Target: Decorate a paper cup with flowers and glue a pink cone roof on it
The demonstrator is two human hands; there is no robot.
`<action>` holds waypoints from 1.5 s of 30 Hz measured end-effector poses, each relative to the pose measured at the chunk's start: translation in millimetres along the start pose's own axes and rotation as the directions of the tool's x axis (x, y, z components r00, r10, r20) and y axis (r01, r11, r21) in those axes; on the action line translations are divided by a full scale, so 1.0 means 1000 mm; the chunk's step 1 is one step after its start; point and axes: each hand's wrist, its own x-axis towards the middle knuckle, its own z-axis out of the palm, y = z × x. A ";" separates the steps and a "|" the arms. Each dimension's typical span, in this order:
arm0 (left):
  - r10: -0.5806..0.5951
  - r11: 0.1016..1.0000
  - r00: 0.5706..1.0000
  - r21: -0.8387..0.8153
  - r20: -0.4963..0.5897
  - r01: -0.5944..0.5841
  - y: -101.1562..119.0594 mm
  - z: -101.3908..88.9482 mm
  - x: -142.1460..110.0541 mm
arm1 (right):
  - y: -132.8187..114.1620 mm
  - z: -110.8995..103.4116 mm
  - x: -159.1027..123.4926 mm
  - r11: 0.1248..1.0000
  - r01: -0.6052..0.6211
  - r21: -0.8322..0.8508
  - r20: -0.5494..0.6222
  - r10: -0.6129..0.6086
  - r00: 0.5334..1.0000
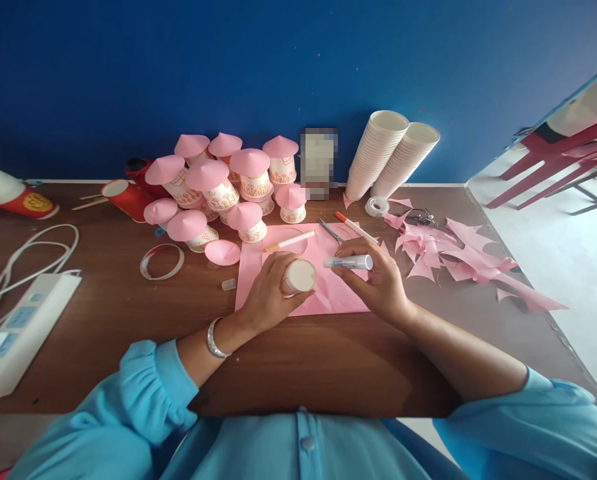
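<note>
My left hand (271, 293) is closed round a white paper cup (300, 277), its round end turned up toward me. In my right hand (378, 280) a glue stick (348, 262) is pinched, lying sideways, its left end pointing at the cup with a gap between. Under both hands lie sheets of pink paper (258, 287). A small clear cap (228, 285) sits left of the paper, beside a pink paper cone (222, 253). Scissors (331, 231), an orange marker (356, 227) and a white marker with an orange end (291, 241) rest on the sheets.
Several cups with pink cone roofs (249, 175) stand at the back. Stacked paper cups (378, 153) lean by the blue wall. Pink scraps (458, 253) and a tape roll (377, 207) lie right. Leftward are another tape roll (162, 261), red cups (126, 199) and a power strip (33, 333).
</note>
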 end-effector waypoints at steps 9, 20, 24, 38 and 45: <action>0.007 1.000 1.000 0.005 -0.006 -0.007 -0.005 0.002 -0.001 | -0.016 0.003 -0.004 0.997 0.064 0.037 0.120 -0.068 0.990; 0.027 1.000 1.000 0.006 0.016 -0.027 -0.002 0.002 -0.003 | -0.011 0.000 -0.002 0.998 0.063 -0.029 0.133 -0.059 0.989; 0.026 1.000 0.998 -0.003 0.061 -0.026 -0.001 0.002 -0.003 | -0.008 -0.001 -0.001 0.998 0.057 -0.014 0.121 -0.054 0.991; 0.023 0.999 0.997 -0.028 0.073 -0.021 -0.001 0.003 -0.005 | -0.010 0.002 -0.001 0.998 0.037 0.050 0.066 -0.040 0.997; 0.024 0.999 0.995 -0.048 0.092 -0.020 0.002 0.006 -0.003 | -0.020 0.002 0.000 0.998 0.033 0.049 0.081 -0.037 0.996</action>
